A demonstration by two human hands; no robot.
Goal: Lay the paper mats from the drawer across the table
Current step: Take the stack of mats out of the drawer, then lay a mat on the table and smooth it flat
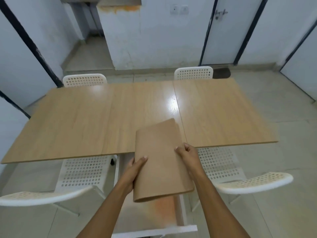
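Note:
A stack of brown paper mats (160, 160) is held in both hands over the near edge of the light wooden table (85, 117). The stack curves down at its near end. My left hand (136, 170) grips its left edge, thumb on top. My right hand (187, 153) grips its right edge, fingers curled over it. The far end of the stack reaches over the tabletop near the seam between the two table halves. No mat lies on the table. A white drawer front (154, 231) shows at the bottom edge below my arms.
Two white perforated chairs stand at the near side, one left (82, 172) and one right (221, 165). Two more chair backs, left (84, 80) and right (193, 73), stand at the far side. Doors and walls surround the tiled floor.

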